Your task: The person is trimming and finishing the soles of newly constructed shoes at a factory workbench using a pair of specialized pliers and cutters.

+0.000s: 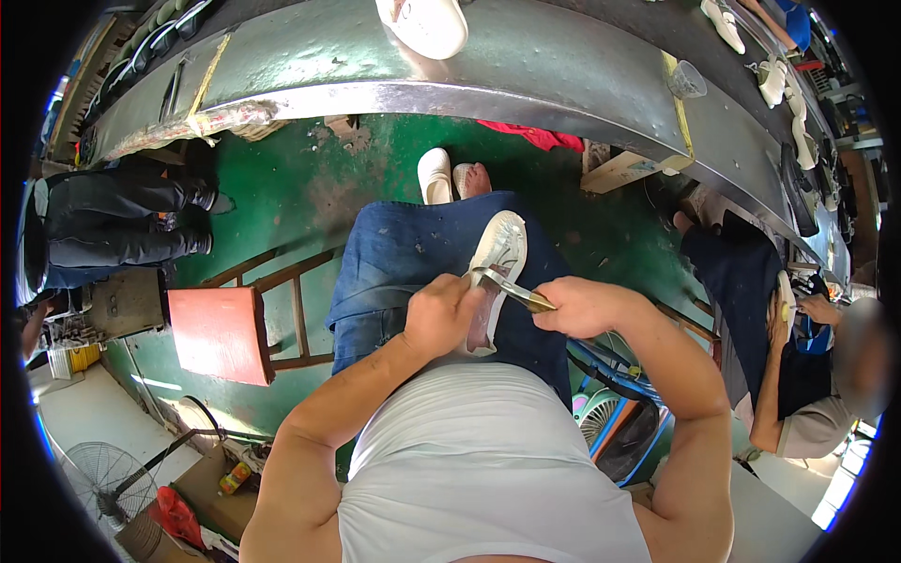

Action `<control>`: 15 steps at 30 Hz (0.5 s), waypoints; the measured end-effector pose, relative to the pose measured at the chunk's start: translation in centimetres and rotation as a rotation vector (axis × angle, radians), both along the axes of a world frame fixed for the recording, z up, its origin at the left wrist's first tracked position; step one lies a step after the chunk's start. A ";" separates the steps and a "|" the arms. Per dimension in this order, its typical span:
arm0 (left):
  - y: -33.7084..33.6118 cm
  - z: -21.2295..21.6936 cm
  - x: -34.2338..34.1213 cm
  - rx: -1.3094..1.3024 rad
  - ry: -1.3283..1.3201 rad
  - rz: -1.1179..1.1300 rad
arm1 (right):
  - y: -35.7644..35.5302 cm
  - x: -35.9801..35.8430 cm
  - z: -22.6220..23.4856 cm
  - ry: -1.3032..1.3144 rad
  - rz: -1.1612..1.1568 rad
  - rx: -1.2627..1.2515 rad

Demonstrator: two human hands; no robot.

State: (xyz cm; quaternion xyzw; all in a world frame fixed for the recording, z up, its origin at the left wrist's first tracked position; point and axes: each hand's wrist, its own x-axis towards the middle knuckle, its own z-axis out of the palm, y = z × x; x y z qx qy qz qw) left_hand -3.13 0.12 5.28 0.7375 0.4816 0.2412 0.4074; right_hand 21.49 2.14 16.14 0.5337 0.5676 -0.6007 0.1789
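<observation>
Centrally, just below the middle of the frame, the left hand [441, 314] grips one white shoe [495, 272] lying sole-up on the lap, while the right hand [577, 307] is closed around one metal tool [511, 286] whose tip touches the shoe's edge. Left of the knees stands one red stool [221, 333], with open green floor [310, 192] beyond. Farther up, the curved metal tabletop [526, 66] carries one white shoe [427, 23] at top centre and several more toward the upper right.
</observation>
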 end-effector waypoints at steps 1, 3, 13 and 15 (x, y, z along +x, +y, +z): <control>0.2 -0.6 -0.3 -0.140 -0.025 -0.005 | 0.6 0.1 -0.3 -0.057 0.133 0.048; -0.4 -4.9 0.3 -0.171 -0.210 0.100 | 0.4 -0.2 -0.6 -0.071 0.200 0.164; 0.1 -7.6 0.2 -0.772 -0.616 0.004 | -8.0 -3.6 -8.7 0.091 -0.364 0.528; 0.2 -7.0 0.5 -0.818 -0.633 0.011 | -6.8 -2.1 -8.1 0.156 -0.337 0.300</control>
